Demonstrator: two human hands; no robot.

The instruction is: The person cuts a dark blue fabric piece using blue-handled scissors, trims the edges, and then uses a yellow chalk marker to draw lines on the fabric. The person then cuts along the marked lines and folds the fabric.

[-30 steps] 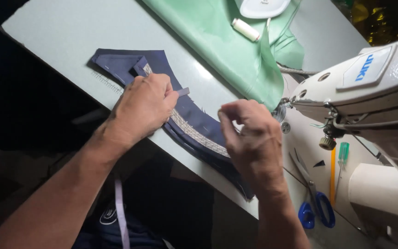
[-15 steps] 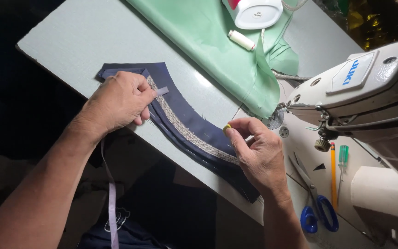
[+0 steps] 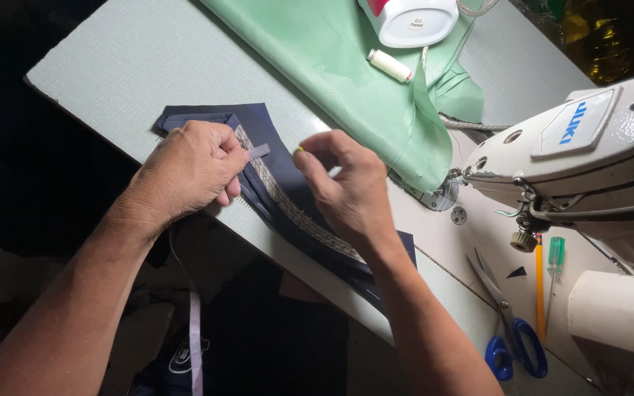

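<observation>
Where half a second ago the right hand point(image 3: 346, 187) sat lower down the curved navy fabric piece point(image 3: 288, 194), toward the 5 o'clock end of it, it now sits higher along the curve, close beside the left hand point(image 3: 192, 165), at about the 3 o'clock side of it. Its thumb and forefinger are pinched together on something small with a yellow tip point(image 3: 299, 150), probably a pin or a marker, though it is too small to tell which. The left hand has hardly shifted: it lies knuckles-up on the upper end of the navy piece, fingers curled, with a short grey strip point(image 3: 258, 152) poking out between them toward the right hand. The navy piece itself lies on the pale worktop point(image 3: 111, 66) near its front edge, a patterned trim band point(image 3: 295, 213) running along its curve.

As I judge it, the work is moving along the trim from the lower end to the upper, and the two hands now meet at the same spot on the cloth.

At 12 o'clock from the hands lies a sheet of green fabric point(image 3: 346, 73) with a cream thread spool point(image 3: 390, 66) on it; at 3 o'clock stands the white sewing machine point(image 3: 588, 161), and at 5 o'clock blue-handled scissors point(image 3: 511, 330) lie near an orange pencil point(image 3: 539, 286).
</observation>
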